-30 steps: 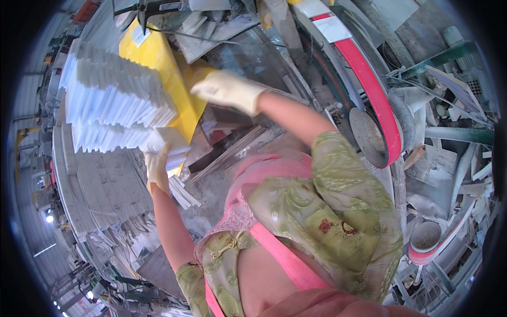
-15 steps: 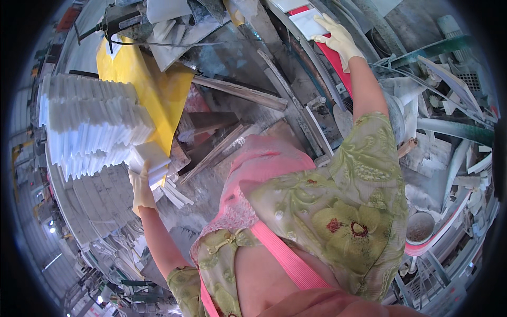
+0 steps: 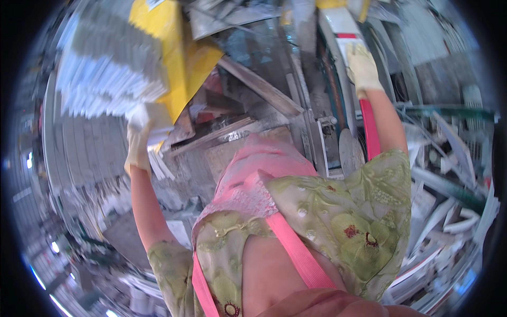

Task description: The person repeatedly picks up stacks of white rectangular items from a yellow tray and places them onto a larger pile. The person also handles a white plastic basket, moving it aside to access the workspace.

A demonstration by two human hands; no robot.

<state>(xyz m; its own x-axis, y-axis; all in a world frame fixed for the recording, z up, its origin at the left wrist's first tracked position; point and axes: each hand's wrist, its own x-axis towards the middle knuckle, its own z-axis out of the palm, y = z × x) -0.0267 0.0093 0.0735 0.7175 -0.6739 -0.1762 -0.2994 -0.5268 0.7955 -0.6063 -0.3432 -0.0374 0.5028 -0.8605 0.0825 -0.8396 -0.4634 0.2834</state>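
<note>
My left hand (image 3: 138, 145), in a pale glove, is closed on a white tile (image 3: 153, 117) at the near end of a tall stack of white tiles (image 3: 113, 71). Far to the right, my gloved right hand (image 3: 364, 68) lies with its fingers stretched over another white tile (image 3: 344, 48) on a narrow red belt (image 3: 371, 127). Ahead of that tile is a further white tile (image 3: 340, 21), with a short red gap between them. Motion blurs the fingertips of both hands.
A yellow sheet (image 3: 182, 79) hangs beside the stack. Wooden boards (image 3: 259, 87) and metal rails lie between my hands. Light slabs (image 3: 92, 145) stand below the stack on the left. Broken pieces and a green pipe (image 3: 449, 187) are on the right.
My right hand and its tile have moved along the belt, closing up toward the tile ahead. My left hand stays at the stack's near end. The whole view has shifted and blurred.
</note>
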